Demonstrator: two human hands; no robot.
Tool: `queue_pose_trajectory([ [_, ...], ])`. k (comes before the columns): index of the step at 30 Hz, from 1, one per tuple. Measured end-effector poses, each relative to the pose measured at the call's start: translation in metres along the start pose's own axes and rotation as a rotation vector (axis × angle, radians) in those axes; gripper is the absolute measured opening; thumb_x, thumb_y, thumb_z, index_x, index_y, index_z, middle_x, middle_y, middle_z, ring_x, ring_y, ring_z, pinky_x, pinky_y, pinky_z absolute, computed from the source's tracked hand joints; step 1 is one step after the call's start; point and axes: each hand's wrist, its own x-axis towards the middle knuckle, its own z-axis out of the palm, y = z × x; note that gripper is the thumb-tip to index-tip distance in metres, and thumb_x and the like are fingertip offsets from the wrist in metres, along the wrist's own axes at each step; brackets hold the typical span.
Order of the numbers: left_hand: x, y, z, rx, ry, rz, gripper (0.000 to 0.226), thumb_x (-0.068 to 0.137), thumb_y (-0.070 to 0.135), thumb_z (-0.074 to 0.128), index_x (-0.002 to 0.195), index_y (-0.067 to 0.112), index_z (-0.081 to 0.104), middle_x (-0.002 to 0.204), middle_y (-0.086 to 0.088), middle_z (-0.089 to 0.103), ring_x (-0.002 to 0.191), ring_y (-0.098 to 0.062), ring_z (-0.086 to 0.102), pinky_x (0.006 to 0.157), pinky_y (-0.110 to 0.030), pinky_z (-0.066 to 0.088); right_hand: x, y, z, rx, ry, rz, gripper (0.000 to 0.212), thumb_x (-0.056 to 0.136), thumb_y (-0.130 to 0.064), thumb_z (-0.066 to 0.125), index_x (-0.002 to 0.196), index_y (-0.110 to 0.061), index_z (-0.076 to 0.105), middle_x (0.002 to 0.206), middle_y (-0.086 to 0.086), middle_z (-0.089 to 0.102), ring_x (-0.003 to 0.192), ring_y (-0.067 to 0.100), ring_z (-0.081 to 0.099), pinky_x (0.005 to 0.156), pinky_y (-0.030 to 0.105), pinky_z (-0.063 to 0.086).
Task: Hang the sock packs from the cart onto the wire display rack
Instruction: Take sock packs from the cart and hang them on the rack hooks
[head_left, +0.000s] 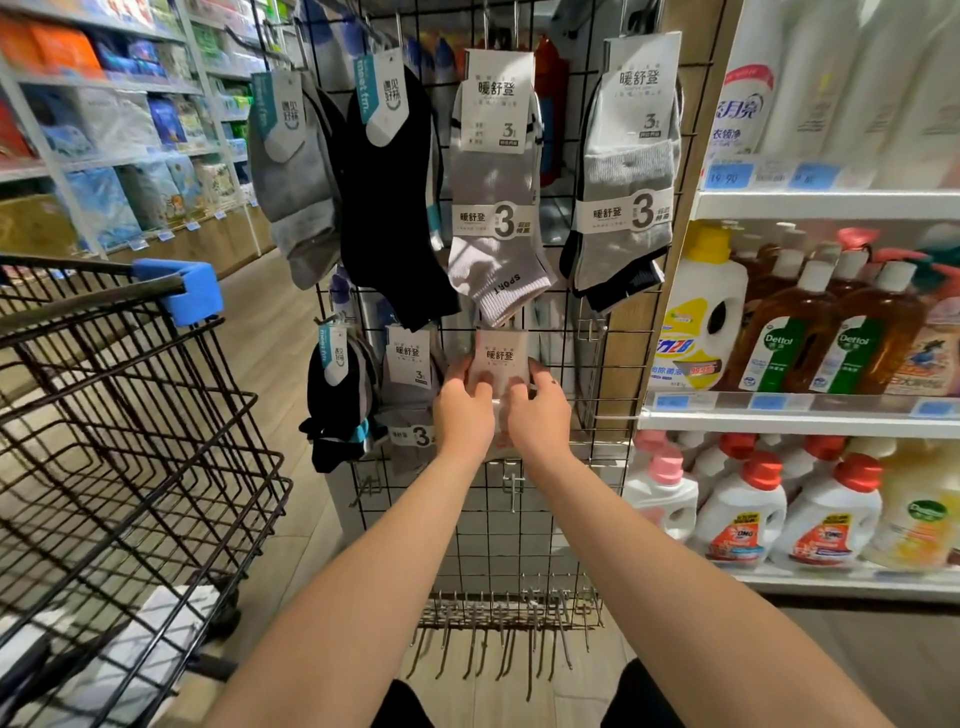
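Note:
Both hands hold one sock pack with a pale pink card (500, 356) against the middle row of the black wire rack (550, 525). My left hand (462, 410) grips its left side and my right hand (537, 413) its right side; the socks below the card are hidden by my hands. Several packs hang on the rack: grey (296, 171), black (395, 197) and two three-pair packs (496, 187) (626, 176) on top, two more (337, 400) (410, 395) left of my hands. The black wire cart (130, 441) stands at left.
Detergent and disinfectant bottles (789, 332) fill white shelves right of the rack. Spare metal hooks (509, 618) hang along the rack's bottom edge. A free hook (514, 486) juts out below my hands. An aisle with shelves (104, 130) runs behind the cart.

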Motion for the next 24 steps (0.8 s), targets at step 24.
queue_pose_trajectory([
  [24,-0.118,0.173,-0.18,0.312,-0.199,-0.416,0.026,0.104,0.013,0.053,0.123,0.011,0.07,0.12,0.0,0.07,0.111,-0.018,0.066,0.088,-0.021,0.046,-0.136,-0.227,-0.075,-0.121,-0.594,0.462,0.017,0.101,-0.027,0.056,0.103,-0.019,0.072,0.095,-0.005,0.071,0.086,0.013,0.063,0.07,0.026,0.047],
])
